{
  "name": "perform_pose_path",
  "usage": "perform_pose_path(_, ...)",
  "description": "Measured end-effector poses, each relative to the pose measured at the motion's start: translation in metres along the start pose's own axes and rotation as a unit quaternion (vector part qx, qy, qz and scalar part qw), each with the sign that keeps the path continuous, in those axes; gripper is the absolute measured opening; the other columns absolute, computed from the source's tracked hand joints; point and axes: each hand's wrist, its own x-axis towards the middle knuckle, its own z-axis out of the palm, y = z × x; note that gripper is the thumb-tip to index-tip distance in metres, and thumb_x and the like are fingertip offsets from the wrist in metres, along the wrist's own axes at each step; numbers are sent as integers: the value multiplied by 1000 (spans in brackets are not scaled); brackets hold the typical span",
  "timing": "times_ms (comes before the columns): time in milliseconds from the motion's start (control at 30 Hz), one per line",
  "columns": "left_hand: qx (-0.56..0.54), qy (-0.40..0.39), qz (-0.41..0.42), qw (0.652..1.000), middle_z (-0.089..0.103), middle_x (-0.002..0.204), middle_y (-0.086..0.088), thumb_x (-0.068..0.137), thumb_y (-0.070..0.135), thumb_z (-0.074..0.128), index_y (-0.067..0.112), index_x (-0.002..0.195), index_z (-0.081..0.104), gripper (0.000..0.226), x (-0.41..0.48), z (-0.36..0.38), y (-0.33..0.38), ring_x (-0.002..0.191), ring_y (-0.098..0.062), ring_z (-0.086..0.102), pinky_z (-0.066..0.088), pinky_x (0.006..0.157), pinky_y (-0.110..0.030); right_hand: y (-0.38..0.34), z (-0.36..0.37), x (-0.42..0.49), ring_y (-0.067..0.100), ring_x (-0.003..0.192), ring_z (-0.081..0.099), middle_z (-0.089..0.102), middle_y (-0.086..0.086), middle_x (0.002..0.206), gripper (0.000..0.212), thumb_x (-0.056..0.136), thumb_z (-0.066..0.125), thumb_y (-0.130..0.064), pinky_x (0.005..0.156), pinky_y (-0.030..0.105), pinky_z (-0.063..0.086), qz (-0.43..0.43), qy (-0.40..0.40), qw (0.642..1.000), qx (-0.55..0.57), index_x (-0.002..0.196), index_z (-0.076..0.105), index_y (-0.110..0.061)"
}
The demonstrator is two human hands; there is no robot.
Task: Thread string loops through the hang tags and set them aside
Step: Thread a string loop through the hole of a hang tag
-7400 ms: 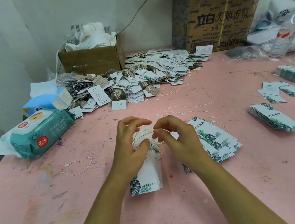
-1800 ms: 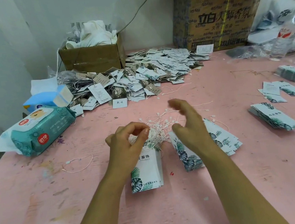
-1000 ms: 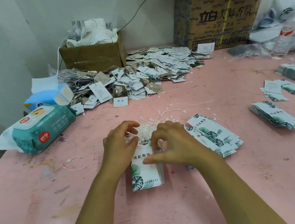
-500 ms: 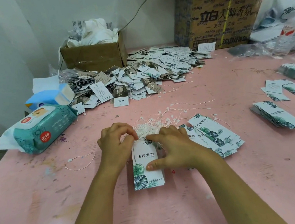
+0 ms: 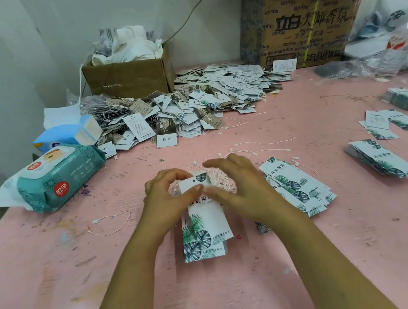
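Pink table (image 5: 313, 256) fills most of the frame, scuffed and stained. At the upper right a printed carton (image 5: 310, 20) stands against the wall, and a smaller box (image 5: 127, 79) stuffed with white cloth sits at the upper centre. In front of both spreads a heap (image 5: 204, 105) of strung tags. At the left edge lies a wipes pack (image 5: 54, 180), with a blue tissue pack (image 5: 67, 135) just above it. Right of centre a fan (image 5: 296, 184) of leaf-print tags lies flat, and a stack (image 5: 383, 160) lies further right. At centre frame is my own pile (image 5: 203, 241) of leaf tags, its top tag (image 5: 198, 180) tilted off the rest. My left hand (image 5: 167, 202) curls round the pile's upper end, thumb pinching that top tag. My right hand (image 5: 246, 190) arches over the strings (image 5: 222, 177) bundled there, thumb touching the top tag. I cannot tell whether it grips anything, as it is blurred. One loop (image 5: 111, 224) lies alone at lower left.
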Motion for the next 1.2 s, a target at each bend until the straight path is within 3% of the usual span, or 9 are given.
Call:
perform_pose_path(133,-128,0,-28,991,61,108,-8,80,16,68,22,82,63,9,-2,-1,7,69,-4,67,45,46,-15,3,-11,1,15,94,41,44,1,90,24,93,53,-24,71,23,27,32,138,989,45,114,61,-19)
perform_pose_path(267,-156,-4,-39,987,66,96,-4,84,16,64,18,86,66,3,-3,1,7,70,-5,63,46,56,-12,19,-22,1,19,99,37,40,2,91,24,91,52,-15,69,24,23,115,169,976,-74,111,65,-18)
perform_pose_path(400,-156,-20,-51,986,68,77,-1,89,18,59,17,88,65,7,-3,2,5,69,-12,63,46,61,-21,35,-26,-3,31,121,32,45,15,123,43,89,56,-33,92,34,31,272,-8,951,-145,127,53,-14)
perform_pose_path(533,-173,-23,-40,984,69,65,6,93,19,52,18,84,64,14,-4,4,5,60,-4,64,47,54,-13,43,-25,-4,29,108,48,57,9,111,45,80,64,-45,85,34,42,332,-64,933,-125,109,59,-12)
perform_pose_path(633,-167,-20,-44,985,70,76,0,94,23,50,20,83,64,17,-6,6,7,63,-3,65,48,55,-12,43,-26,-5,25,87,55,62,7,91,39,76,68,-43,71,32,44,326,-40,938,-112,94,62,-9)
perform_pose_path(833,-136,-12,-79,987,54,122,-13,93,35,51,31,89,61,12,-6,8,6,103,-22,60,46,85,-33,37,-31,-3,16,80,47,48,-4,87,33,78,73,-28,61,26,32,248,51,966,-61,104,56,-18)
perform_pose_path(967,-109,-21,-65,992,46,116,4,93,39,48,39,84,58,13,-7,9,5,115,-18,50,38,100,-35,30,-34,2,8,58,44,49,-7,62,16,90,57,-11,52,15,33,181,125,968,117,76,55,-18)
perform_pose_path(1067,-76,-36,-61,995,42,109,10,92,42,47,41,83,59,15,-7,10,5,123,-24,40,38,102,-40,21,-36,0,-3,49,43,51,-10,55,27,90,55,-4,49,9,33,160,78,950,256,67,57,-18)
perform_pose_path(1200,-39,-54,-47,997,41,105,13,92,44,45,39,82,61,19,-10,12,6,123,-27,37,37,104,-43,9,-25,1,1,54,46,55,0,62,25,89,56,-5,52,11,35,156,16,949,274,67,58,-17)
